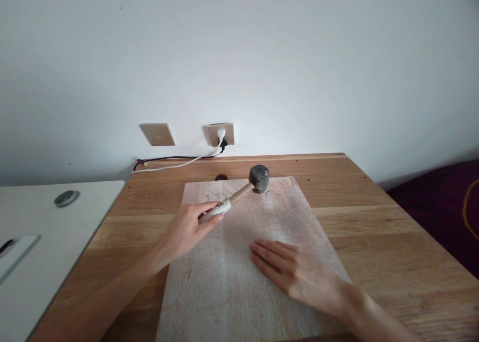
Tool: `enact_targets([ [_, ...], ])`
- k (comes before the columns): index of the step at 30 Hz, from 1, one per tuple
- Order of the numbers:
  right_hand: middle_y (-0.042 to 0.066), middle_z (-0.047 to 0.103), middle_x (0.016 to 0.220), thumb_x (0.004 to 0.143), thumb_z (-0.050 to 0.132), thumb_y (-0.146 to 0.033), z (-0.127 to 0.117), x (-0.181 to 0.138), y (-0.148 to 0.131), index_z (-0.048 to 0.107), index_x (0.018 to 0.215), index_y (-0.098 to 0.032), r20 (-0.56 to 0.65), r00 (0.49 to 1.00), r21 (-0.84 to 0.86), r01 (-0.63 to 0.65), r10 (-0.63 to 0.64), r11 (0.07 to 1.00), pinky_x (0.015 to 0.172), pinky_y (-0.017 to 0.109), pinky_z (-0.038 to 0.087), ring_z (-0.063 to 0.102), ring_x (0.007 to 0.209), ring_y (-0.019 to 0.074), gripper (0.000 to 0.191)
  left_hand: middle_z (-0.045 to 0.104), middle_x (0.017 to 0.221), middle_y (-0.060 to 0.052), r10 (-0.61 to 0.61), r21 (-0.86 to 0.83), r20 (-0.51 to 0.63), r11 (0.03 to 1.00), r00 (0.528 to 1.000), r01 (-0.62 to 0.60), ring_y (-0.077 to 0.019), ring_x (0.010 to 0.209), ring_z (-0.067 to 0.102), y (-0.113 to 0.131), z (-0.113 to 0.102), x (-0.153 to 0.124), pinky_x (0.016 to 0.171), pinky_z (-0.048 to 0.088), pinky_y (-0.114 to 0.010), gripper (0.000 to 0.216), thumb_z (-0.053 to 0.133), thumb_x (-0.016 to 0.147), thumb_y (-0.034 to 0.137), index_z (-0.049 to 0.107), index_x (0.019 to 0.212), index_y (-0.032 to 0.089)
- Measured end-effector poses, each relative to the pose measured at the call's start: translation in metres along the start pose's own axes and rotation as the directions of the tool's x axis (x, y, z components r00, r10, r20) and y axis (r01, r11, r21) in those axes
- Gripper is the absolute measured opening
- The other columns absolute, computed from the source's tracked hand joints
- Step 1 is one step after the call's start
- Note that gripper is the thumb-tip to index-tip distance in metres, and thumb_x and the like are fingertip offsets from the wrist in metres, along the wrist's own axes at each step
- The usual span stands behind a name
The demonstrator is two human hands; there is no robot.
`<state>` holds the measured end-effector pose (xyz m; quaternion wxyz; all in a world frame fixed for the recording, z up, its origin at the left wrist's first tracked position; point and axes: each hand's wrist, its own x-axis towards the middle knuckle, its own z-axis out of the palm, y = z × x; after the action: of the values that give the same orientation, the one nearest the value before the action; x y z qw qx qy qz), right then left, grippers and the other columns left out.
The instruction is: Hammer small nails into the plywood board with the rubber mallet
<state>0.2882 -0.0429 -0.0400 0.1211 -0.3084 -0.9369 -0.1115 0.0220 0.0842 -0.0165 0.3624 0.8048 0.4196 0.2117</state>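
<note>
Gripping the mallet [243, 188] by its handle end, your left hand [187, 229] points it up and right, head resting on the board's [224, 282] far edge. Your right hand [295, 272] lies flat and open on the board atop the table [392, 242].

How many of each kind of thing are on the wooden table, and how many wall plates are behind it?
Mallet, held in the left hand: 1
Pale board, under the flat right hand: 1
Wall plates: 2
Total: 4
A few small nails stand in the board's far edge, too small to count.
</note>
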Motion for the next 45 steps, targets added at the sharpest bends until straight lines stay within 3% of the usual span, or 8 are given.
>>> enact_targets([
  [5,0.015,0.08,0.104,0.101,0.048,-0.004,0.003,-0.004,0.005,0.073,0.11,-0.006,-0.068,0.998,0.024,0.005,-0.003,1.0,0.077,0.035,0.064,0.076,0.09,0.0245,0.027,0.074,0.079,0.0,-0.003,0.004,0.014,1.0,1.0,0.003,-0.0142,0.064,0.06,0.0,0.0,-0.001,0.061,0.043,-0.023,0.036,0.06,0.097,0.042,0.078,0.117,0.018],
  [8,0.013,0.079,0.103,0.103,0.048,-0.009,0.011,-0.008,0.035,0.073,0.113,-0.012,-0.116,0.977,0.179,-0.156,0.178,0.971,0.075,0.032,0.063,0.075,0.092,0.0225,0.027,0.074,0.079,0.001,-0.004,-0.001,0.018,1.0,1.0,0.004,-0.0123,0.06,0.056,-0.001,0.001,-0.001,0.058,0.041,-0.023,0.036,0.059,0.097,0.04,0.077,0.119,0.017],
  [10,0.01,0.079,0.103,0.103,0.049,-0.015,0.021,-0.011,0.063,0.074,0.11,-0.018,-0.186,0.86,0.324,-0.402,0.475,0.856,0.077,0.03,0.063,0.076,0.094,0.0206,0.025,0.073,0.079,0.001,-0.001,-0.005,0.021,1.0,1.0,0.001,-0.0115,0.058,0.054,-0.002,0.001,-0.001,0.058,0.039,-0.023,0.036,0.059,0.097,0.039,0.077,0.12,0.018],
  [12,0.006,0.081,0.098,0.099,0.055,-0.022,0.033,-0.014,0.091,0.076,0.1,-0.022,-0.229,0.634,0.439,-0.61,0.739,0.66,0.079,0.031,0.063,0.078,0.088,0.0213,0.02,0.071,0.075,0.002,0.001,-0.003,0.023,1.0,1.0,-0.001,-0.0113,0.057,0.053,-0.003,0.001,-0.001,0.057,0.038,-0.023,0.035,0.059,0.097,0.038,0.077,0.12,0.018],
  [14,0.005,0.082,0.093,0.096,0.056,-0.025,0.043,-0.014,0.111,0.076,0.097,-0.022,-0.227,0.568,0.46,-0.654,0.791,0.601,0.076,0.033,0.064,0.079,0.082,0.022,0.021,0.069,0.071,0.002,-0.002,0.0,0.027,1.0,1.0,0.002,-0.0114,0.057,0.052,-0.003,0.001,-0.002,0.057,0.038,-0.023,0.036,0.059,0.097,0.039,0.077,0.119,0.017],
  [19,0.003,0.08,0.085,0.09,0.058,-0.029,0.051,-0.013,0.118,0.076,0.09,-0.024,-0.165,0.597,0.476,-0.649,0.785,0.594,0.073,0.031,0.062,0.077,0.074,0.0207,0.018,0.065,0.066,0.003,-0.02,-0.008,0.043,1.0,0.999,0.021,-0.0116,0.056,0.051,0.001,-0.002,-0.004,0.056,0.036,-0.023,0.036,0.059,0.097,0.04,0.077,0.118,0.017],
  [29,0.003,0.075,0.078,0.09,0.059,-0.034,0.054,-0.017,0.118,0.07,0.086,-0.024,-0.135,0.546,0.461,-0.704,0.827,0.54,0.069,0.03,0.058,0.073,0.069,0.0199,0.016,0.066,0.068,0.002,-0.029,-0.004,0.057,1.0,0.998,0.03,-0.0109,0.054,0.049,0.003,0.002,-0.002,0.053,0.034,-0.023,0.038,0.059,0.098,0.042,0.078,0.119,0.018],
  [45,0.012,0.076,0.104,0.089,0.067,-0.043,0.04,-0.042,0.119,0.06,0.131,-0.019,-0.138,0.498,0.503,-0.71,0.856,0.494,0.077,0.042,0.063,0.074,0.088,0.0262,0.049,0.079,0.092,-0.001,0.086,-0.013,0.077,0.996,0.993,-0.085,-0.0155,0.069,0.063,0.017,0.038,0.032,0.064,0.046,-0.025,0.033,0.061,0.098,0.038,0.077,0.122,0.02],
])
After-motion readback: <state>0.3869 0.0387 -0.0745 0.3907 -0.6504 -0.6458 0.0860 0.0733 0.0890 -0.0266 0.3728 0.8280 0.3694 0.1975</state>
